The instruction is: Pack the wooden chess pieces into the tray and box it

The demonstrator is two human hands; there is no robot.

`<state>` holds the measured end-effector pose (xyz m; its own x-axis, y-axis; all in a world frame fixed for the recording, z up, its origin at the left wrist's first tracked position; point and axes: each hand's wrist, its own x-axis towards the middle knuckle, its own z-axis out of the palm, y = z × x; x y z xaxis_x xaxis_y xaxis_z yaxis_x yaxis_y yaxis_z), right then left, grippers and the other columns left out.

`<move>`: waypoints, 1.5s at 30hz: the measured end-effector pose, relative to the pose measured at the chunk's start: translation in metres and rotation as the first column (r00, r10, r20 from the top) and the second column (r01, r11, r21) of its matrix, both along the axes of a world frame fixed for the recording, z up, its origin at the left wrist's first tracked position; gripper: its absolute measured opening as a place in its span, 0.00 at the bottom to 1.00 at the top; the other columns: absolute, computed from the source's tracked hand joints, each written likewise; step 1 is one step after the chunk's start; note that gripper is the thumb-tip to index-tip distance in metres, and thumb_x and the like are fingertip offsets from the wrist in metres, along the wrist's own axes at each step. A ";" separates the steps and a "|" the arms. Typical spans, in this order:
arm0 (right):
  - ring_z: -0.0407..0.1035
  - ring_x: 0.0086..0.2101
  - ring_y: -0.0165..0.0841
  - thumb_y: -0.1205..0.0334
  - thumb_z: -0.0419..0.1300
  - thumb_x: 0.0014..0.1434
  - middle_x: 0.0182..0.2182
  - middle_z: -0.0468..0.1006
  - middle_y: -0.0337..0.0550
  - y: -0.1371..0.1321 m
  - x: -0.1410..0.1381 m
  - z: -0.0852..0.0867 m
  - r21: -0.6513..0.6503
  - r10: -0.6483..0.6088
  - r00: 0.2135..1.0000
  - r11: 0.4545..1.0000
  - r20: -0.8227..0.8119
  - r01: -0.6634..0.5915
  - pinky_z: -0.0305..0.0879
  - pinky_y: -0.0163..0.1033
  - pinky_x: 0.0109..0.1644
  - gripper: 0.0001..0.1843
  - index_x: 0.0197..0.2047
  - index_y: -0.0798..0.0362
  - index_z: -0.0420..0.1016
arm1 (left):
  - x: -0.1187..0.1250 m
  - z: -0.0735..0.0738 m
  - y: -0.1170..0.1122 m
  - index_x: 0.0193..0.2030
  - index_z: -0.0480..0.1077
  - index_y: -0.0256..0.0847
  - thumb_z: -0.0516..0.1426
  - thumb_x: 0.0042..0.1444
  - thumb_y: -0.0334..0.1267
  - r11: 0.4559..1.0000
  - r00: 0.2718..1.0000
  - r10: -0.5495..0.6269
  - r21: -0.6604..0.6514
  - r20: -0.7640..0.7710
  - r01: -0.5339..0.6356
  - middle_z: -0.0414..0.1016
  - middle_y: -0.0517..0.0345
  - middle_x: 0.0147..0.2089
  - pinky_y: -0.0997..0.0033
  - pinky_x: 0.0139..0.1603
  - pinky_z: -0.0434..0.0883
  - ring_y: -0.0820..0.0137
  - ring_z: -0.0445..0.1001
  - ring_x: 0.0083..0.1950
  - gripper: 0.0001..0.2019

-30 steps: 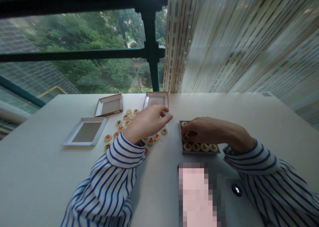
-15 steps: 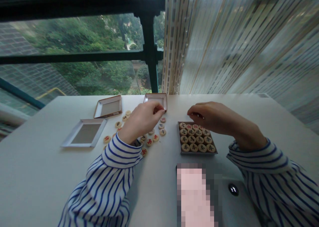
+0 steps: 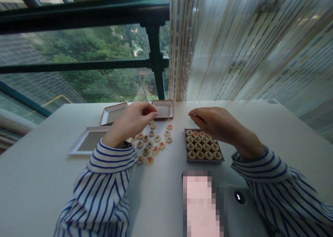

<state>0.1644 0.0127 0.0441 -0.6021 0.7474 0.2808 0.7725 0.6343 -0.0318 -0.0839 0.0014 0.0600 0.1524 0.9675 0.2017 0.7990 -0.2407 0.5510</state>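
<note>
My left hand [image 3: 130, 121] hovers over the left side of a loose group of round Chinese chess pieces [image 3: 157, 138] with red and black characters. Its thumb and fingers are closed in a pinch; whatever may be between them is hidden. My right hand [image 3: 217, 124] is above the far right corner of a shallow square box [image 3: 205, 160]. Rows of chess pieces [image 3: 206, 147] lie in that box, mostly black, with red ones in the far row. The right fingers are curled together, pointing left, and I cannot make out anything in them.
Behind the loose pieces lies a small open tray [image 3: 162, 110]. Two more shallow box parts, a brown-edged one [image 3: 106, 115] and a white one [image 3: 78, 147], lie at left. A phone-like item [image 3: 200, 205], blurred out, and a grey laptop [image 3: 234, 216] are in front.
My left hand has moved left across the loose pieces, uncovering several of them. My right hand has shifted slightly left over the box. The camera view has tilted a little.
</note>
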 end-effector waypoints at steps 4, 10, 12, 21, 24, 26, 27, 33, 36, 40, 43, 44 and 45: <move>0.68 0.31 0.32 0.61 0.43 0.62 0.32 0.77 0.42 -0.001 -0.002 0.000 -0.011 0.019 1.000 1.000 -0.010 -0.019 0.53 0.36 0.32 0.16 0.40 0.52 0.72 | -0.011 0.005 -0.002 0.32 0.73 0.38 0.54 0.49 0.45 0.999 0.999 0.045 0.007 0.017 -0.045 0.75 0.57 0.29 0.73 0.30 0.64 0.70 0.70 0.29 0.13; 0.68 0.34 0.33 0.63 0.44 0.61 0.37 0.77 0.45 -0.002 -0.004 -0.003 0.008 0.055 0.998 0.998 -0.031 -0.055 0.55 0.36 0.34 0.15 0.42 0.53 0.71 | -0.013 0.012 -0.008 0.33 0.73 0.38 0.54 0.49 0.45 0.999 0.999 0.033 0.013 -0.003 -0.033 0.75 0.56 0.30 0.72 0.32 0.66 0.70 0.71 0.31 0.13; 0.68 0.35 0.33 0.63 0.44 0.61 0.37 0.77 0.45 -0.003 -0.004 -0.004 0.008 0.071 0.997 0.997 -0.033 -0.071 0.56 0.36 0.35 0.15 0.43 0.53 0.71 | -0.013 0.016 -0.011 0.33 0.73 0.39 0.54 0.50 0.45 0.999 1.000 0.029 0.024 -0.013 -0.028 0.75 0.56 0.31 0.72 0.34 0.66 0.70 0.71 0.32 0.13; 0.69 0.34 0.33 0.64 0.46 0.61 0.36 0.76 0.45 -0.006 -0.009 -0.008 0.033 0.126 0.991 0.992 -0.052 -0.125 0.59 0.36 0.36 0.14 0.42 0.54 0.71 | -0.021 0.027 -0.025 0.35 0.73 0.38 0.54 0.51 0.45 0.995 0.999 0.053 0.084 -0.002 -0.053 0.76 0.56 0.32 0.72 0.34 0.67 0.71 0.71 0.31 0.13; 0.69 0.35 0.33 0.64 0.47 0.61 0.37 0.76 0.45 -0.007 -0.010 -0.008 0.049 0.132 0.989 0.990 -0.060 -0.130 0.61 0.36 0.37 0.13 0.42 0.55 0.72 | -0.023 0.028 -0.029 0.35 0.73 0.39 0.54 0.52 0.45 0.993 0.999 0.053 0.105 -0.008 -0.052 0.76 0.56 0.32 0.72 0.34 0.67 0.71 0.71 0.31 0.13; 0.69 0.36 0.33 0.64 0.48 0.60 0.36 0.76 0.46 -0.009 -0.011 -0.006 0.061 0.138 0.989 0.989 -0.063 -0.134 0.61 0.36 0.38 0.13 0.42 0.55 0.72 | -0.025 0.027 -0.032 0.35 0.73 0.39 0.53 0.52 0.45 0.992 0.999 0.050 0.119 -0.020 -0.047 0.76 0.57 0.32 0.73 0.34 0.66 0.71 0.71 0.31 0.13; 0.69 0.36 0.33 0.64 0.48 0.60 0.36 0.76 0.46 -0.010 -0.012 -0.006 0.064 0.141 0.988 0.989 -0.063 -0.137 0.62 0.36 0.38 0.13 0.42 0.55 0.72 | -0.026 0.025 -0.032 0.34 0.73 0.39 0.53 0.53 0.44 0.992 0.999 0.042 0.123 -0.028 -0.038 0.76 0.57 0.32 0.73 0.34 0.66 0.71 0.71 0.32 0.12; 0.69 0.35 0.33 0.64 0.48 0.60 0.35 0.75 0.46 -0.017 -0.019 -0.006 0.032 0.150 0.986 0.988 -0.078 -0.148 0.62 0.37 0.38 0.13 0.41 0.55 0.72 | -0.037 0.007 -0.029 0.39 0.73 0.41 0.51 0.54 0.43 0.991 0.985 -0.132 -0.004 -0.107 0.132 0.76 0.57 0.35 0.73 0.38 0.67 0.70 0.72 0.36 0.13; 0.69 0.34 0.32 0.64 0.49 0.60 0.34 0.75 0.46 -0.019 -0.024 -0.008 0.011 0.164 0.982 0.986 -0.091 -0.164 0.62 0.36 0.37 0.12 0.40 0.55 0.72 | -0.044 0.000 -0.028 0.42 0.72 0.42 0.51 0.54 0.41 0.978 0.967 -0.202 -0.083 -0.154 0.191 0.76 0.57 0.38 0.73 0.39 0.67 0.70 0.73 0.37 0.13; 0.69 0.34 0.32 0.64 0.49 0.60 0.34 0.75 0.45 -0.018 -0.033 -0.008 -0.003 0.160 0.982 0.987 -0.102 -0.161 0.62 0.36 0.37 0.12 0.40 0.55 0.72 | -0.052 -0.008 -0.024 0.43 0.73 0.43 0.51 0.53 0.41 0.979 0.960 -0.185 -0.122 -0.211 0.162 0.77 0.57 0.40 0.73 0.40 0.68 0.68 0.74 0.40 0.14; 0.69 0.33 0.31 0.63 0.49 0.60 0.34 0.75 0.44 -0.013 -0.044 -0.002 -0.021 0.171 0.981 0.985 -0.092 -0.174 0.61 0.35 0.36 0.12 0.40 0.54 0.73 | -0.056 -0.018 -0.015 0.43 0.73 0.43 0.52 0.53 0.40 0.984 0.939 -0.167 -0.118 -0.302 0.137 0.77 0.55 0.42 0.70 0.44 0.67 0.65 0.73 0.43 0.14; 0.68 0.33 0.31 0.63 0.49 0.60 0.34 0.75 0.44 -0.011 -0.049 0.000 -0.027 0.179 0.981 0.983 -0.080 -0.182 0.61 0.35 0.36 0.12 0.40 0.54 0.73 | -0.056 -0.022 -0.011 0.43 0.73 0.43 0.52 0.52 0.39 0.986 0.930 -0.160 -0.105 -0.331 0.132 0.76 0.54 0.44 0.69 0.46 0.66 0.65 0.73 0.45 0.14; 0.68 0.32 0.31 0.63 0.49 0.60 0.33 0.75 0.44 -0.009 -0.054 0.002 -0.026 0.171 0.983 0.985 -0.070 -0.173 0.61 0.35 0.35 0.12 0.39 0.54 0.73 | -0.057 -0.026 -0.008 0.44 0.73 0.43 0.53 0.51 0.39 0.986 0.921 -0.165 -0.089 -0.352 0.142 0.75 0.54 0.46 0.69 0.49 0.65 0.64 0.72 0.48 0.14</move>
<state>0.1108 0.0036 0.0464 -0.7032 0.6435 0.3023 0.6473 0.7553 -0.1021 -0.1407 -0.0068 0.0338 0.3508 0.9352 0.0480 0.9015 -0.3511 0.2532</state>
